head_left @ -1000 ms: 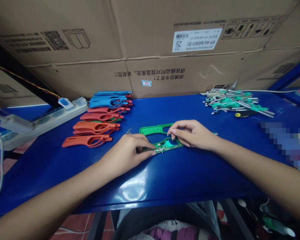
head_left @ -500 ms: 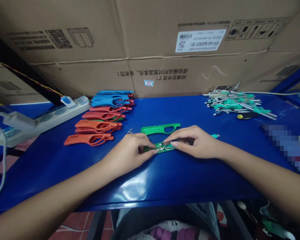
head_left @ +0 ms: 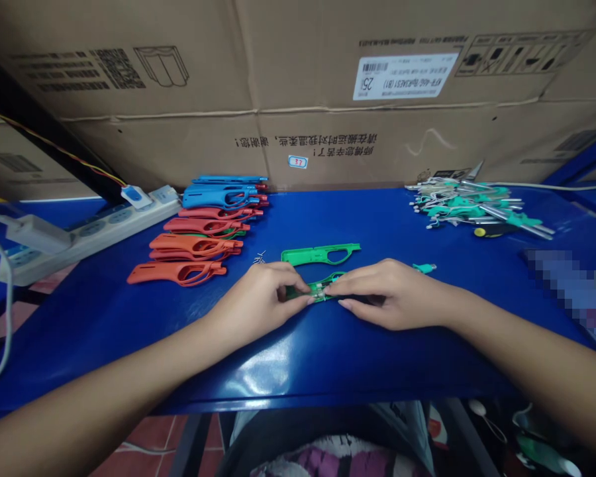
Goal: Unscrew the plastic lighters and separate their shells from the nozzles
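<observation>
My left hand and my right hand meet over a long green plastic part, their fingertips pinching it around a small metal piece. Most of that part is hidden by my fingers. A matching green plastic part lies on the table just beyond my fingers, touching neither hand. A small teal piece lies apart, beyond my right hand.
Rows of orange-red and blue plastic parts lie at the left, with a power strip behind them. A heap of metal-and-teal parts sits at the far right. Cardboard boxes wall off the table's back edge.
My right hand has slid toward my left and nearer the table's front. The teal piece now lies uncovered beyond it. The lower green part sits more fully under my fingers.
</observation>
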`<state>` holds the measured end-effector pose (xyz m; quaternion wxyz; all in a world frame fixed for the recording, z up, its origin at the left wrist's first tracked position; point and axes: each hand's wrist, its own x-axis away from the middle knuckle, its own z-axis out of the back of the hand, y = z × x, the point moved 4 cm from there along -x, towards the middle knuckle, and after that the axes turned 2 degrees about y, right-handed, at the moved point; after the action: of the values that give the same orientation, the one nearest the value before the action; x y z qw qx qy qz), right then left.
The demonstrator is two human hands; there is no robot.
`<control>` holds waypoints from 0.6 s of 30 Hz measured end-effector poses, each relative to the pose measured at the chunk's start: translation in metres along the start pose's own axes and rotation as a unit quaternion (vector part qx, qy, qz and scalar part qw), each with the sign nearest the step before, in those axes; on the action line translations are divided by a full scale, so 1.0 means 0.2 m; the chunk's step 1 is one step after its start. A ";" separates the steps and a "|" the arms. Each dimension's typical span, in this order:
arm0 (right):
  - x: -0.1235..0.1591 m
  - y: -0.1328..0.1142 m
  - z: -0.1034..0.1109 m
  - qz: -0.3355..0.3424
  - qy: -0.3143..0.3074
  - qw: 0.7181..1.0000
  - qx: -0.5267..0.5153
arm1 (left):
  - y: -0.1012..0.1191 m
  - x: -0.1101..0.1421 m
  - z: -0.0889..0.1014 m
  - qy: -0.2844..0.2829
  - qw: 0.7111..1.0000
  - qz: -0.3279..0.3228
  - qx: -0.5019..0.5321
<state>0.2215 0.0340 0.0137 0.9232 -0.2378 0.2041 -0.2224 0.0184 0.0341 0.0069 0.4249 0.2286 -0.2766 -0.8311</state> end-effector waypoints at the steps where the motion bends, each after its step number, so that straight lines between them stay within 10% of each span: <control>1: 0.00 0.00 0.00 -0.002 0.001 1.000 -0.003 | 0.00 0.00 0.00 0.000 1.000 -0.002 -0.003; 18: 0.02 0.07 0.06 -0.060 -0.028 0.997 0.047 | 0.08 0.04 0.02 0.012 0.988 -0.072 -0.133</control>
<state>0.2352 0.0471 0.0143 0.9237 -0.2124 0.1531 -0.2797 0.0207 0.0219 0.0192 0.3937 0.1991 -0.1410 -0.8863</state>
